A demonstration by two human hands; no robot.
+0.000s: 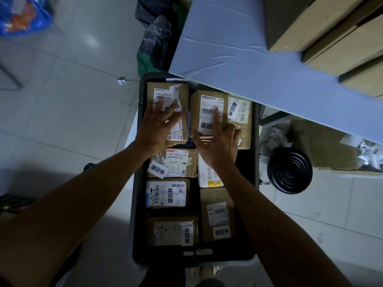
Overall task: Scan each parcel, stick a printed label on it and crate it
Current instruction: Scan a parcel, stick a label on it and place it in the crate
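Two of your hands reach into the black crate [136,204] at the frame's centre, beneath the blue-grey table [228,48] at upper right. Your crate holds cardboard parcels in two columns, most showing white labels. Your left hand [157,127] lies with fingers spread wide and flat on the upper-left parcel [182,90]. Your right hand [219,141] has fingers splayed against the upper-middle parcel [196,108], its thumb along the near edge. A black ribbed disc [289,170] sits at right.

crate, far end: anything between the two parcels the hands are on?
No object: in the head view a narrow dark gap separates the parcel under the left hand from the one under the right hand, inside the black crate.
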